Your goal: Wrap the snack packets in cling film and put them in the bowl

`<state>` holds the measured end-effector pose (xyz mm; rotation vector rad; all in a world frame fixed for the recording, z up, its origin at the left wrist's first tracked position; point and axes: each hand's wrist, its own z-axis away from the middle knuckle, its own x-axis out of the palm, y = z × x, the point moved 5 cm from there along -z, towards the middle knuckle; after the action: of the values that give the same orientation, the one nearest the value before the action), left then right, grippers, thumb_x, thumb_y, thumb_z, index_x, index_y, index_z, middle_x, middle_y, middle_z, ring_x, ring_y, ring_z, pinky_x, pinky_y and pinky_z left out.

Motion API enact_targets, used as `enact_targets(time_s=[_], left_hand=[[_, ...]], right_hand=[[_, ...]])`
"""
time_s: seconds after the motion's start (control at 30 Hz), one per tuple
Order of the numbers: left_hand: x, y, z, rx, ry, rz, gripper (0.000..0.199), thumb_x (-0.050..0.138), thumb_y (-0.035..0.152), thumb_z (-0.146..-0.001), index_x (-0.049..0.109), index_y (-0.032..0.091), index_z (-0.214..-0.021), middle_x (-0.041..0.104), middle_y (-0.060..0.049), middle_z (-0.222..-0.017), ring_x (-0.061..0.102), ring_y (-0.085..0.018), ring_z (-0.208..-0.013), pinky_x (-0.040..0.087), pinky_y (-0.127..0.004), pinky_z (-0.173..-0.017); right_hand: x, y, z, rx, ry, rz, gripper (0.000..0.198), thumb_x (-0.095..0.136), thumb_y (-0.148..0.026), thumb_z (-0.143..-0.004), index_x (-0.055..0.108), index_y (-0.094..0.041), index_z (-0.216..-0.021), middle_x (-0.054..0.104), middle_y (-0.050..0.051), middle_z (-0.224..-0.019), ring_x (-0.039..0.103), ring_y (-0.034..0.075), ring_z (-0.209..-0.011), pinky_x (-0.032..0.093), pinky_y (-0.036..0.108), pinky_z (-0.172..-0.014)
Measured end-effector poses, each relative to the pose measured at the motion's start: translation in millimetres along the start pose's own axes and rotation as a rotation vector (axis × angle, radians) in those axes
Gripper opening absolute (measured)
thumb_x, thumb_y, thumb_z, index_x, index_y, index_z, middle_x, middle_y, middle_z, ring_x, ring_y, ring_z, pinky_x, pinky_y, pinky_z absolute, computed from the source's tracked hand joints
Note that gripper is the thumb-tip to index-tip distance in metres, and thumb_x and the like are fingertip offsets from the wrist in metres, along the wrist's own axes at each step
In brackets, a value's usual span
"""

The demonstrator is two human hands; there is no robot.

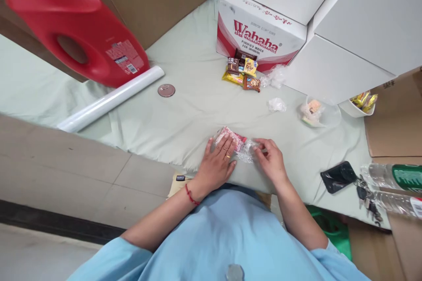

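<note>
Near the table's edge, the left hand, fingers straight, lies over what looks like a pink packet; the right hand pinches clear plastic beside it. Beyond, wrapped snacks sit by a Wahaha box.

The shirt was light blue with short sleeves, its cloth plain apart from a small grey, blunt-cornered piece on the front. A thin red bracelet circled the left wrist, and a gold-coloured ring one finger of the left hand.
</note>
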<state>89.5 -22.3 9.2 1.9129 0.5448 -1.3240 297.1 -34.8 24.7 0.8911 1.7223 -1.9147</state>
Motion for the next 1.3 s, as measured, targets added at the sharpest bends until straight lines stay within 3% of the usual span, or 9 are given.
enact_targets(time_s=[0.07,0.17,0.37,0.53,0.63,0.83,1.03,1.2,1.3], left_hand=[[2.1,0.3,0.3,-0.018,-0.009,-0.010,0.064,0.042,0.041,-0.108,0.037,0.011,-0.165,0.036,-0.017,-0.172,0.028,-0.029,-0.163,0.004,-0.063,-0.134],[4.3,0.1,-0.2,-0.025,-0.022,-0.021,0.064,0.043,0.042,-0.108,0.038,0.013,-0.164,0.035,-0.016,-0.172,0.028,-0.029,-0.163,0.000,-0.065,-0.133],[7.3,-1.3,0.2,-0.015,-0.009,-0.024,0.064,0.043,0.041,-0.108,0.036,0.015,-0.166,0.038,-0.016,-0.170,0.026,-0.028,-0.164,-0.004,-0.066,-0.132],[6.4,0.3,2.5,-0.024,0.027,0.018,0.055,0.046,0.031,-0.106,0.047,0.016,-0.160,0.047,-0.016,-0.166,0.033,-0.030,-0.161,-0.001,-0.072,-0.131],[5.4,-0.7,1.8,-0.028,0.028,0.045,0.050,0.050,0.030,-0.105,0.055,0.013,-0.152,0.048,-0.019,-0.165,0.035,-0.031,-0.160,0.006,-0.070,-0.132],[0.3,-11.1,10.1,0.023,0.141,0.177,0.060,0.052,0.025,-0.100,0.047,0.005,-0.157,0.045,-0.023,-0.166,0.026,-0.030,-0.164,0.025,-0.057,-0.133],[0.2,-11.6,25.3,0.048,0.274,0.183,0.050,0.048,0.010,-0.096,0.064,0.013,-0.143,0.060,-0.018,-0.154,0.049,-0.028,-0.152,0.033,-0.057,-0.130],[-11.0,-14.9,28.7,0.034,0.358,0.302,0.030,0.053,0.012,-0.091,0.079,0.020,-0.102,0.081,-0.012,-0.113,0.071,-0.027,-0.122,0.047,-0.053,-0.120],[-20.9,-22.2,40.9,0.012,0.408,0.439,0.029,0.053,0.010,-0.087,0.077,0.024,-0.094,0.081,-0.005,-0.092,0.076,-0.021,-0.101,0.050,-0.049,-0.116]], right_hand=[[-2.2,5.3,1.2,-0.029,0.120,0.160,0.042,0.065,-0.048,-0.094,0.072,-0.020,-0.125,0.067,0.015,-0.116,0.060,0.032,-0.109,0.053,0.052,-0.099],[1.3,5.7,6.1,-0.074,0.083,0.239,0.031,0.070,-0.044,-0.090,0.075,-0.021,-0.110,0.064,0.018,-0.126,0.055,0.036,-0.122,0.047,0.057,-0.108],[-1.2,-35.9,0.8,-0.109,-0.112,-0.021,0.016,0.060,-0.035,-0.098,0.070,-0.023,-0.102,0.072,0.005,-0.093,0.066,0.021,-0.082,0.056,0.035,-0.080],[28.2,-83.3,-34.6,-0.246,-0.127,-0.013,0.014,0.060,-0.027,-0.097,0.074,-0.023,-0.099,0.074,0.005,-0.093,0.068,0.020,-0.082,0.055,0.033,-0.080],[51.4,-92.0,-50.4,-0.241,-0.088,0.095,0.017,0.057,-0.022,-0.095,0.074,-0.022,-0.097,0.075,0.008,-0.096,0.070,0.023,-0.087,0.056,0.037,-0.084],[62.9,-90.2,-48.4,-0.257,-0.045,0.142,0.021,0.053,-0.026,-0.100,0.074,-0.022,-0.105,0.074,0.008,-0.100,0.070,0.023,-0.091,0.055,0.037,-0.086],[65.9,-89.7,-40.4,-0.238,-0.064,0.223,0.027,0.049,-0.027,-0.104,0.073,-0.020,-0.113,0.068,0.010,-0.104,0.067,0.024,-0.092,0.055,0.037,-0.085],[79.1,-109.0,-26.6,-0.403,-0.126,0.450,0.045,0.061,-0.040,-0.102,0.062,-0.017,-0.141,0.061,0.017,-0.115,0.058,0.033,-0.106,0.053,0.048,-0.093],[82.1,-110.1,-20.4,-0.465,-0.170,0.497,0.057,0.064,-0.043,-0.101,0.053,-0.018,-0.151,0.058,0.020,-0.122,0.053,0.036,-0.111,0.051,0.055,-0.097]])
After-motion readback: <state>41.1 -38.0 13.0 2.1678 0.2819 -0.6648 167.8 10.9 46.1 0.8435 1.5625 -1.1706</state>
